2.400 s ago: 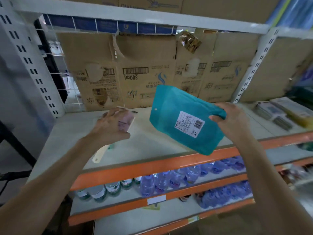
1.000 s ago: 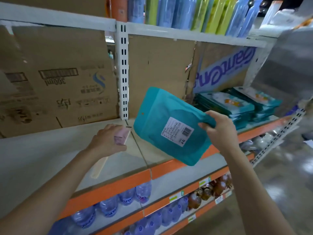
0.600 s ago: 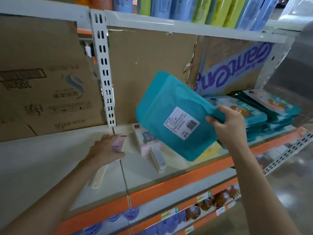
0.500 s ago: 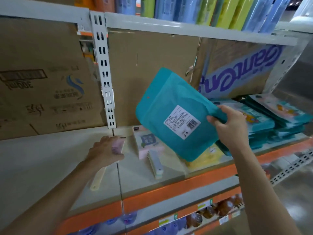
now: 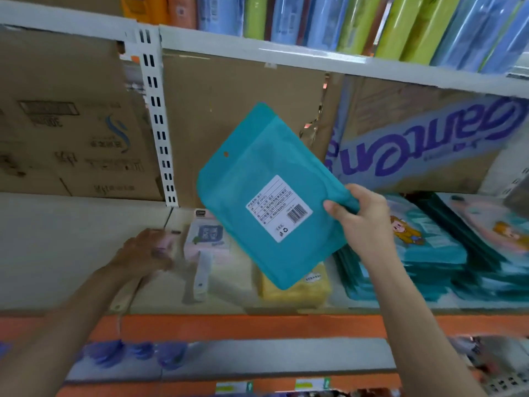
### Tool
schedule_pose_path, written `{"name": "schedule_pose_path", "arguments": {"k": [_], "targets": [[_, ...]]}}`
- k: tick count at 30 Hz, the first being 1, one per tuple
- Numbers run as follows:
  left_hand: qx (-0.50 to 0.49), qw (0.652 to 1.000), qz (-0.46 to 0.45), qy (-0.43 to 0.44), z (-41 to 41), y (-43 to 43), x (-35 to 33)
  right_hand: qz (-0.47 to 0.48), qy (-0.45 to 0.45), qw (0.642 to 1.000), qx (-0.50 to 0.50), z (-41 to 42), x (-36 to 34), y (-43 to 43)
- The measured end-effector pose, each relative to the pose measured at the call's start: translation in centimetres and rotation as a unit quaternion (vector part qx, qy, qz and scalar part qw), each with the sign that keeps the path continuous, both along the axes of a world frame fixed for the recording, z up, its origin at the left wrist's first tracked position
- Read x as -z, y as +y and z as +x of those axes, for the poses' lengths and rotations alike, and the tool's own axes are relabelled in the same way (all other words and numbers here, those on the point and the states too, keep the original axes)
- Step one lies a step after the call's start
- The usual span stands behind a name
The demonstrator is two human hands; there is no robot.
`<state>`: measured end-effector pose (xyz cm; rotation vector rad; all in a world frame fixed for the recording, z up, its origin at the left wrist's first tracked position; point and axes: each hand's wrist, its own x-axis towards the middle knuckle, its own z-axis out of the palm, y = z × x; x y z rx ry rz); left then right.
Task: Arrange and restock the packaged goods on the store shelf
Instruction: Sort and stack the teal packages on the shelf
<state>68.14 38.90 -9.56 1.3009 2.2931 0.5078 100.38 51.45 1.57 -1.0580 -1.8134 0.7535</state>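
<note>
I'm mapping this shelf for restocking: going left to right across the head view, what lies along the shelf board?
Left hand gripping a pink pack → pink-and-white pack → yellow pack → stacks of teal packs. The teal pouch in the right hand overlaps several, so omitted.

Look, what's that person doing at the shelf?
A person is stocking a store shelf. Their right hand holds a teal pouch up by its edge, barcode label facing us, in front of a yellow pack. Their left hand grips a pink packaged item low on the shelf. Stacks of teal printed pouches lie to the right.
</note>
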Motion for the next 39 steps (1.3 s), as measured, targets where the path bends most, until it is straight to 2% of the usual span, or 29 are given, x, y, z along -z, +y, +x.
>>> {"name": "schedule_pose_path", "arguments": {"k": [2,4,6,10,13,15,17,20,25,27,29,31,33,36,37,39], "targets": [[-0.029,0.999,0.015,-0.017,-1.9,0.2,2.1,-0.034,0.025,0.999,-0.021,0.9,0.6,0.2],[-0.093,0.992,0.077,-0.043,-1.2,0.2,1.5,-0.065,0.049,0.996,-0.029,1.5,0.9,0.5],[-0.111,0.980,0.168,-0.004,1.1,0.3,-1.0,-0.103,0.083,0.990,-0.041,1.8,1.0,0.6],[-0.003,0.941,0.319,0.109,3.9,1.1,-5.1,-0.178,0.146,0.971,-0.058,1.6,0.9,1.0],[0.136,0.881,0.401,0.210,5.6,1.8,-7.2,-0.246,0.172,0.952,-0.055,1.6,0.8,1.7],[0.200,0.844,0.438,0.235,6.7,2.7,-8.5,-0.296,0.182,0.936,-0.059,1.7,0.7,2.2],[0.232,0.820,0.475,0.219,7.2,3.5,-9.7,-0.341,0.189,0.919,-0.064,1.7,0.6,2.5],[0.255,0.815,0.498,0.154,6.7,4.2,-10.9,-0.401,0.195,0.892,-0.079,1.5,0.8,2.8],[0.286,0.802,0.513,0.111,6.7,4.5,-12.3,-0.473,0.197,0.848,-0.138,0.8,1.4,2.3],[0.277,0.798,0.524,0.104,7.0,4.8,-13.0,-0.450,0.183,0.862,-0.143,0.6,1.4,2.0],[0.258,0.797,0.537,0.104,7.0,5.3,-13.5,-0.386,0.129,0.903,-0.137,0.4,1.0,1.6],[0.235,0.801,0.541,0.105,6.9,5.9,-14.1,-0.287,0.057,0.947,-0.129,0.5,0.5,1.2],[0.225,0.809,0.532,0.109,6.8,6.5,-14.4,-0.172,0.037,0.975,-0.135,0.9,-0.2,1.1],[0.249,0.812,0.499,0.175,7.1,7.0,-14.3,-0.067,0.099,0.961,-0.249,2.0,-1.2,1.1],[0.257,0.808,0.490,0.204,7.4,7.2,-14.3,-0.060,0.094,0.952,-0.284,2.3,-1.7,1.0],[0.258,0.806,0.476,0.240,7.8,7.7,-14.3,-0.048,0.022,0.949,-0.310,2.1,-2.7,0.7]]}}
